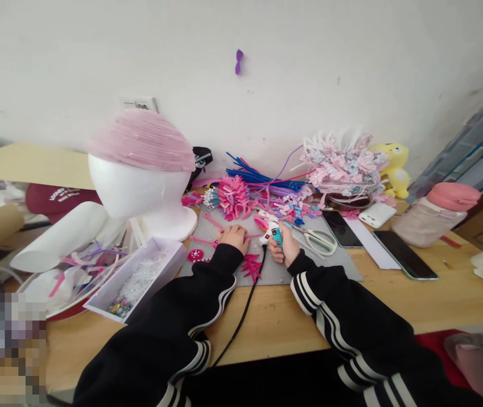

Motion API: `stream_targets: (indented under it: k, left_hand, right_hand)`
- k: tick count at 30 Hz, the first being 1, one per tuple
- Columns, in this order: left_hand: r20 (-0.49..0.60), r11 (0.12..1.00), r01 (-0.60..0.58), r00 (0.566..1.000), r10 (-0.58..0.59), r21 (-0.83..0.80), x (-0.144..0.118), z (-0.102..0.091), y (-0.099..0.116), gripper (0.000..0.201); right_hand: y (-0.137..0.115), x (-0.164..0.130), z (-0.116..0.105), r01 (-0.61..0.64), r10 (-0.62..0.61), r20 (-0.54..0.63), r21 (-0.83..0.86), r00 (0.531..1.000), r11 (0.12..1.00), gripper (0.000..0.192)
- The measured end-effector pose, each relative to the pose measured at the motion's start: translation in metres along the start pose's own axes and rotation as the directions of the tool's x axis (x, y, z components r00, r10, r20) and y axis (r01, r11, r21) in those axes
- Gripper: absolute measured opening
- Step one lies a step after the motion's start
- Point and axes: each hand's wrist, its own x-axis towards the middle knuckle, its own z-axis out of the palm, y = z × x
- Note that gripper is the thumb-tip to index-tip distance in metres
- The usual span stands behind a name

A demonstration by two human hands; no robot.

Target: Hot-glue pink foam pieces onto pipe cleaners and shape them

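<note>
My right hand grips a white and teal glue gun, its black cord trailing toward me over the table edge. My left hand rests on the grey mat, fingers pressing a thin pink strip that lies just left of the gun's nozzle. Pink spiky cut pieces lie on the mat between my wrists. Both arms wear black sleeves with white stripes.
A white foam head with a pink cap stands at left. A white box of beads, scissors, two phones, a power bank, pipe cleaners, a pink headdress and a pink-lidded jar surround the mat.
</note>
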Motion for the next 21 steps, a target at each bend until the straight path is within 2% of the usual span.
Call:
stream_targets:
  k: [5, 18, 21]
  left_hand:
    - [0.061, 0.999, 0.001, 0.998, -0.004, 0.054, -0.0002, -0.0049, 0.0024, 0.021]
    - [-0.039, 0.996, -0.008, 0.999, 0.005, -0.09, -0.0047, -0.007, 0.0069, 0.026]
    - [-0.094, 0.996, -0.056, 0.994, 0.049, -0.076, -0.0086, -0.0081, 0.0095, 0.022]
  right_hand:
    - [0.0001, 0.0003, 0.0007, 0.002, -0.002, -0.004, -0.018, 1.0, 1.0, 0.052]
    - [0.0001, -0.0006, 0.0003, 0.001, -0.001, -0.003, -0.022, 1.0, 1.0, 0.049]
    - [-0.0006, -0.0008, 0.0011, -0.006, 0.006, -0.009, -0.02, 1.0, 1.0, 0.049]
